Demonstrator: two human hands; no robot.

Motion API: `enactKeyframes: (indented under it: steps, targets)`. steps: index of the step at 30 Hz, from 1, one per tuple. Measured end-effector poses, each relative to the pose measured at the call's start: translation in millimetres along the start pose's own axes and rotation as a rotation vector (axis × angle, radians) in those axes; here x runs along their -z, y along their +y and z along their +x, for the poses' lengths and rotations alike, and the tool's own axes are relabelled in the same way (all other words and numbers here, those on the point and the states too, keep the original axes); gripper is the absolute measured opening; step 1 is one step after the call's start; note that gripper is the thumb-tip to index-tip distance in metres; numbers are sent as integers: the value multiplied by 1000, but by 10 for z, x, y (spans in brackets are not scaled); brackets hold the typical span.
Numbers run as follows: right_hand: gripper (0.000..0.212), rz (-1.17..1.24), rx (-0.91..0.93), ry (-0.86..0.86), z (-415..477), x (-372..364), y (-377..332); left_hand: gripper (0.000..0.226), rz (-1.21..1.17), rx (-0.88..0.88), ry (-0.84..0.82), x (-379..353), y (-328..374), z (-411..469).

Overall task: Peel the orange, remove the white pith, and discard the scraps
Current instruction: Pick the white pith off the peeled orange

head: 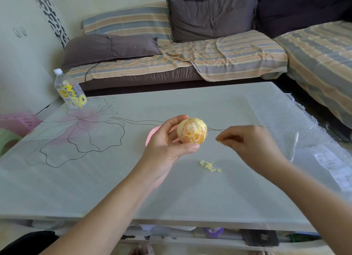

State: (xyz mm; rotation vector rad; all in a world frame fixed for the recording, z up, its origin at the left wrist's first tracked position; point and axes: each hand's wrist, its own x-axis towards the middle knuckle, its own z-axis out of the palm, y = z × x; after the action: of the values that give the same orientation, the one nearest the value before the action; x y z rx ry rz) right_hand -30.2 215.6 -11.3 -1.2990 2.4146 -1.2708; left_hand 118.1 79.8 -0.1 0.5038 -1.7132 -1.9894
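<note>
Table (171, 193): capped bottle (69, 90), peeled orange (192, 130)

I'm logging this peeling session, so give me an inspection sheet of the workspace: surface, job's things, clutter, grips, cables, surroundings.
Surface: glass table, flower print.
Job's things: orange, peeled, pith patches remaining; pith scraps on the table.
Clutter: bottle at the far left corner; bubble wrap with paper slip at right.
Grips: left hand holds the orange; right hand pinches a pith bit.
Cables: dark cable on the sofa.
Surroundings: sofa with striped cover, dark cushions.
</note>
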Motion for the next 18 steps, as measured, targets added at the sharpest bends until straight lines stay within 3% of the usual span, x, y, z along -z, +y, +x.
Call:
enactKeyframes:
  steps: [5,13,18]
  targets:
    - [26,-47,-129,-110,116,-294,166,59,-55,79,-11,110,-110,-17]
    - [37,-36,-87,-97,240,-449,71,65,-12,117,11,270,-165,-42]
    - [40,-6,-153,-180,273,-487,71,65,-26,171,82,338,-208,-36]
